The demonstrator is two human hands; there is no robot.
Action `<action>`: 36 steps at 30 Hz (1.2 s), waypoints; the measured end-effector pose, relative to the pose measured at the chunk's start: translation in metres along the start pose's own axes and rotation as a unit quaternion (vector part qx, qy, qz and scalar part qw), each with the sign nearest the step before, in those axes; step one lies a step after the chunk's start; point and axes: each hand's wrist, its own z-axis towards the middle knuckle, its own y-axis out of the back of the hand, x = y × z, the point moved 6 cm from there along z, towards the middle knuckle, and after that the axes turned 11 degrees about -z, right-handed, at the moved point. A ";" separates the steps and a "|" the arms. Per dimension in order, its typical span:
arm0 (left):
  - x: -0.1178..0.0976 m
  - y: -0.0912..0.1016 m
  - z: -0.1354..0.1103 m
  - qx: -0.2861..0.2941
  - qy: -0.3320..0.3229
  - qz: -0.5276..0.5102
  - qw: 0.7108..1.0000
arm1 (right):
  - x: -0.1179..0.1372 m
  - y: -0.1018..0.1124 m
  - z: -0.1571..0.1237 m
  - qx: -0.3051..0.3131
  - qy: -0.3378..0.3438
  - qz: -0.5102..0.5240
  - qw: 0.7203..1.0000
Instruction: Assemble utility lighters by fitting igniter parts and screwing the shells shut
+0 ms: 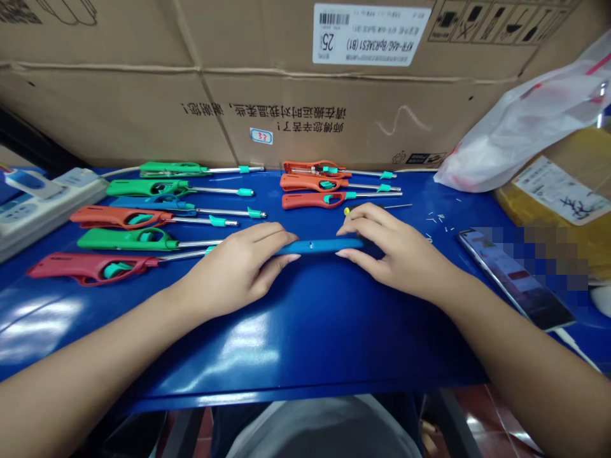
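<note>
Between my hands, a blue lighter handle (319, 246) is held level just over the blue table, its narrow edge facing me. My left hand (243, 264) pinches its left end between thumb and fingers. Around the right end, the thumb and fingers of my right hand (382, 245) are closed. Both ends are partly covered by my fingers, so I cannot tell whether a metal tube is attached. A screwdriver (396, 206) with a yellow end lies just behind my right hand. Behind my left hand are several long-necked lighters, including a green lighter (126, 239) and a red lighter (90, 267).
Three orange-red lighters (310, 200) lie at the back centre, before a large cardboard box (143, 114). A power strip (48, 203) sits at the left. At right are small white bits (440, 217), a phone (515, 277), a plastic bag (520, 133) and a taped parcel (548, 235).
</note>
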 end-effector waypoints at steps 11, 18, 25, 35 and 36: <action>-0.005 0.012 -0.001 -0.010 -0.037 0.024 0.999 | 0.002 0.010 -0.002 -0.023 0.048 -0.114 0.992; 0.020 0.003 0.001 -0.031 0.217 -0.311 0.925 | -0.002 0.006 0.001 -0.007 0.009 -0.086 0.996; 0.024 -0.028 -0.003 -0.039 0.355 -0.560 0.748 | 0.018 -0.002 -0.003 0.000 0.103 -0.087 0.991; -0.009 -0.002 -0.003 -0.119 0.019 -0.199 0.973 | 0.018 0.002 -0.004 -0.033 0.076 -0.006 0.997; -0.010 -0.003 -0.004 -0.112 0.011 -0.196 0.974 | 0.020 0.000 -0.004 -0.028 0.079 0.004 0.996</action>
